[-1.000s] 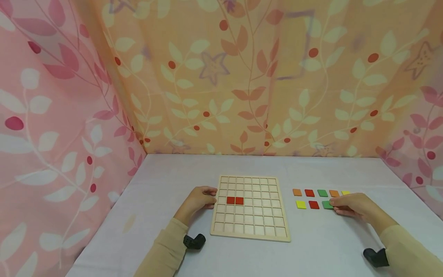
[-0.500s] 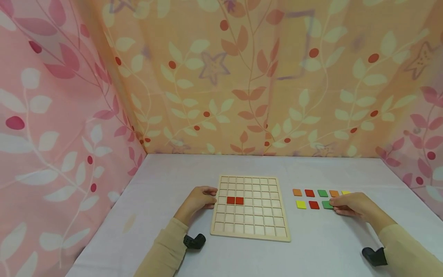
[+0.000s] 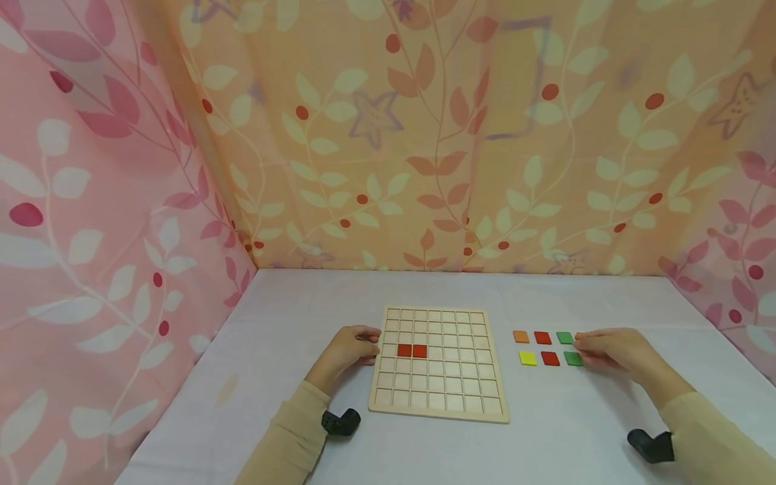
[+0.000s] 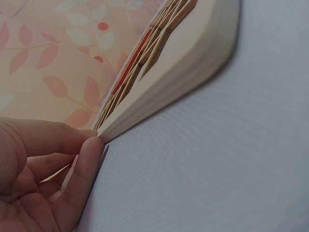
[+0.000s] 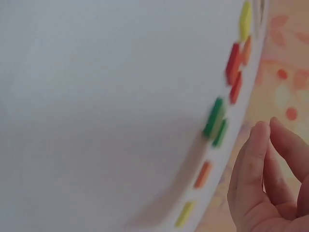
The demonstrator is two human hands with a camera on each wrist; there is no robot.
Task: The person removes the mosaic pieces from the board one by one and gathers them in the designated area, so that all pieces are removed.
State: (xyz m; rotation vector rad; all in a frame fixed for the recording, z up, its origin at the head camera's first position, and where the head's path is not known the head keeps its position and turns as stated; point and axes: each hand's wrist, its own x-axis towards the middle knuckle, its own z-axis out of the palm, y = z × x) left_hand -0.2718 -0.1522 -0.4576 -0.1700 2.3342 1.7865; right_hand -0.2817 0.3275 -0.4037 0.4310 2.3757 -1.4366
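Observation:
A wooden grid board lies on the table, with two red tiles side by side in its cells. At its left edge rest the fingertips of my left hand; the left wrist view shows thumb and forefinger touching the board's rim. My right hand hovers by the right end of the loose tiles, near a green tile. In the right wrist view its thumb and fingers are extended and close together, with no tile visible between them.
Two rows of loose tiles lie right of the board, including an orange tile, a yellow tile and a red tile. In the right wrist view another yellow tile shows, hidden behind my hand in the head view. Patterned cloth surrounds the table.
My right hand has come off the near-row green tile and risen, leaving that tile on the table. It now hides the far-row orange and yellow tiles in the head view. My left hand stays put.

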